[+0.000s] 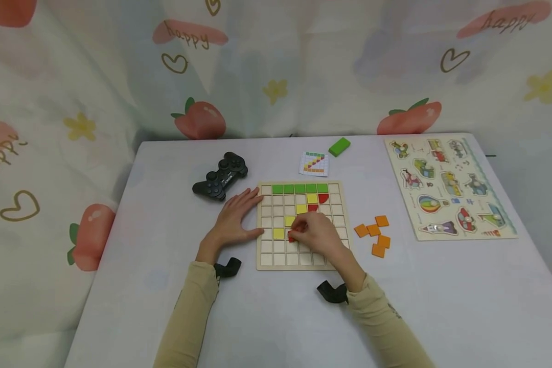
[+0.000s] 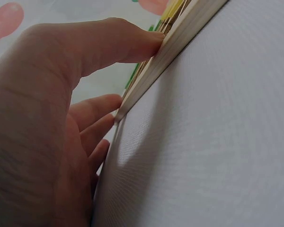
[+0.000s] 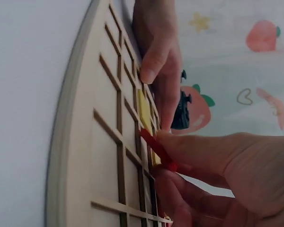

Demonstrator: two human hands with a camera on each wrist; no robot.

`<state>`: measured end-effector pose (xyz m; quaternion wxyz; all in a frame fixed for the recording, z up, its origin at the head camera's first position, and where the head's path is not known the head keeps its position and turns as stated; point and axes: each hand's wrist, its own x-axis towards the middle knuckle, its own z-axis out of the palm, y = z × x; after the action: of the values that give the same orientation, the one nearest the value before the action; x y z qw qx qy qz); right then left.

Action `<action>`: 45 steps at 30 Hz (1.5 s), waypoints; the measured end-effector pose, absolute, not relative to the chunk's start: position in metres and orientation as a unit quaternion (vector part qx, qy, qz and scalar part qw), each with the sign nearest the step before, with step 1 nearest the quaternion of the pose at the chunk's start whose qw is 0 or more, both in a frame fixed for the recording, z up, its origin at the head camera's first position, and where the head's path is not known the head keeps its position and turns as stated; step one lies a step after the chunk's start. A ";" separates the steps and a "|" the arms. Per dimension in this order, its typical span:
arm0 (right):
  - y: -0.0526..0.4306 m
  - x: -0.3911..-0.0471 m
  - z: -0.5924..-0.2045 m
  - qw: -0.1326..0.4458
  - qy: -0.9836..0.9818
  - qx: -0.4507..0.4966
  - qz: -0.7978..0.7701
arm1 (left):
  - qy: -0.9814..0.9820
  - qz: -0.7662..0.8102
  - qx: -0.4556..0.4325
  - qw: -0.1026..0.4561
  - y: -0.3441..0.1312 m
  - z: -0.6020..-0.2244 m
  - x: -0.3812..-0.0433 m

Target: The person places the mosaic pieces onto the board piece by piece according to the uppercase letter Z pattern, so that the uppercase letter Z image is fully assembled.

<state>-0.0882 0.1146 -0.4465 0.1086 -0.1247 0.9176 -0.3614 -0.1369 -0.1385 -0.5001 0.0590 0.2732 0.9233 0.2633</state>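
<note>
A square wooden grid board (image 1: 267, 259) lies on the white table. My right hand (image 1: 317, 232) pinches a small red tile (image 3: 158, 150) between thumb and fingers, tilted over a cell near the board's middle, just right of a yellow tile (image 1: 278, 233). My left hand (image 1: 232, 220) touches the board's left edge with thumb and fingertips, fingers spread and fairly straight. Green tiles (image 1: 300, 189) fill most of the top row. Below them yellow tiles step diagonally down to the left, with red tiles (image 1: 323, 198) having a curved side next to the upper ones. My right hand hides part of the board.
Several loose orange tiles (image 1: 373, 230) lie right of the board. Behind it are a pattern card (image 1: 314, 164) and a green block (image 1: 339, 147). A black game controller (image 1: 221, 176) lies at the back left, and a picture puzzle board (image 1: 451, 189) at the right.
</note>
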 end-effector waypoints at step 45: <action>0.181 -0.092 -0.445 0.035 0.936 -0.102 -0.334 | 0.923 0.269 0.269 0.060 -0.138 -0.499 -0.136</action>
<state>-0.0919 0.1809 -0.4451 0.0350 -0.1017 0.9364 -0.3341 -0.1358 -0.1384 -0.4991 0.0599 0.2686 0.9229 0.2695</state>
